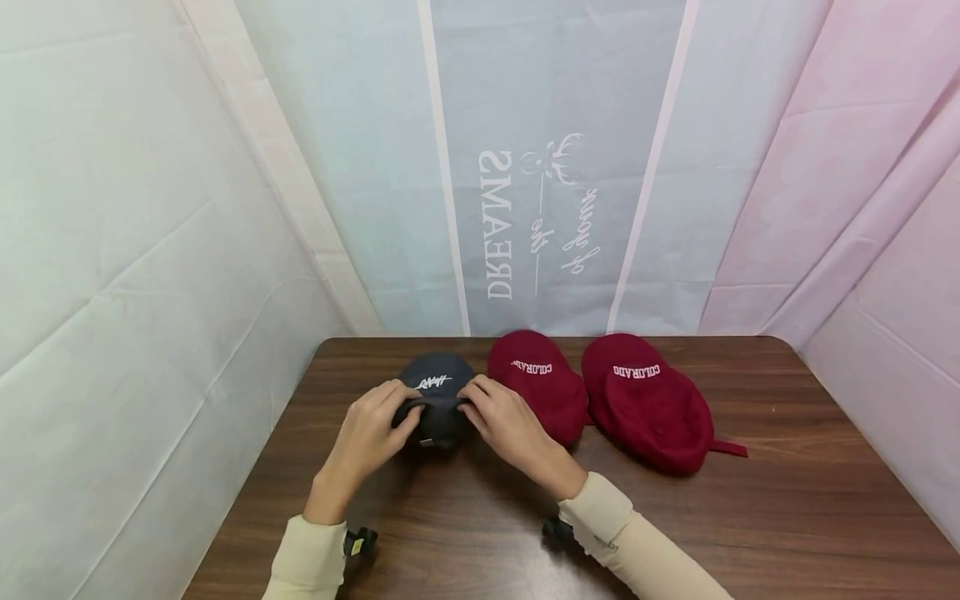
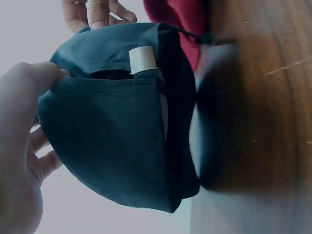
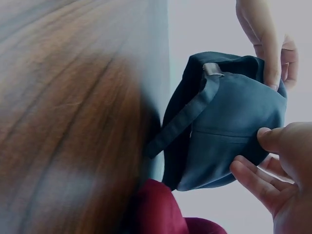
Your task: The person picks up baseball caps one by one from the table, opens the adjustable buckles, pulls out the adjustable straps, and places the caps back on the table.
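Note:
A dark navy baseball cap (image 1: 452, 367) with white lettering on its front stands on the left part of the table. My left hand (image 1: 366, 427) pinches the crown fabric on one side, thumb toward me and fingers beyond. On the other side my right hand (image 1: 513, 423) pinches the crown in the same manner. The left wrist view shows the back opening of the cap (image 2: 107, 141) and a pale metal buckle (image 2: 143, 60). In the right wrist view a loose strap (image 3: 185, 122) hangs from the back toward the table.
Two maroon caps with white COLORADO lettering lie right of the dark one: a nearer maroon cap (image 1: 551, 400) beside my right hand, and a farther maroon cap (image 1: 656, 421) with its strap (image 1: 729, 449) sticking out. The brown wooden table (image 1: 795, 492) meets a printed cloth backdrop (image 1: 547, 83) behind.

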### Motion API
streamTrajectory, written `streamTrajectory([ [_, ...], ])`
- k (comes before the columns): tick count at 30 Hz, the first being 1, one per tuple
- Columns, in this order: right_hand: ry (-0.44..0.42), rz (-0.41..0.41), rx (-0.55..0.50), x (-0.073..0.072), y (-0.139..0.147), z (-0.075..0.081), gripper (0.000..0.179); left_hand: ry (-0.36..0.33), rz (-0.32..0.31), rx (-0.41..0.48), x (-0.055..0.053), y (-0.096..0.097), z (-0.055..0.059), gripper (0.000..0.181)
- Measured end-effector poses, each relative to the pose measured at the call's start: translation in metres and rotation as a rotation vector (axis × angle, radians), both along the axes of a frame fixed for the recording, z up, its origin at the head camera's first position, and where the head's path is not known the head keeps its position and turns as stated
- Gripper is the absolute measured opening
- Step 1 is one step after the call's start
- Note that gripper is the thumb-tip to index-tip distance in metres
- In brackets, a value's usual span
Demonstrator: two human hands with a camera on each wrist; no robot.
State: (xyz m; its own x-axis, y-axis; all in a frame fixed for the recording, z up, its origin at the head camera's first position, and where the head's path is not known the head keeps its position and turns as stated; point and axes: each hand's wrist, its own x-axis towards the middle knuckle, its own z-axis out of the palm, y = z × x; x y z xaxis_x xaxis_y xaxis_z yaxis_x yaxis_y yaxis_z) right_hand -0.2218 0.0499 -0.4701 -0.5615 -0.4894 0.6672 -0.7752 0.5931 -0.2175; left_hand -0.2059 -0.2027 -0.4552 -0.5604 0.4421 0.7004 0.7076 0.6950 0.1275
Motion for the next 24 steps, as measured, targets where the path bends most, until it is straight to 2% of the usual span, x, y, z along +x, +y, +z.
streamTrajectory([
  [7, -0.034, 0.004, -0.039, 0.002, 0.000, 0.013, 0.020, 0.015, 0.004, 0.045, 0.002, 0.002, 0.018, 0.013],
  [24, -0.039, 0.062, -0.183, 0.013, 0.003, 0.051, 0.014, 0.058, -0.053, 0.182, 0.011, 0.010, 0.057, 0.016],
])
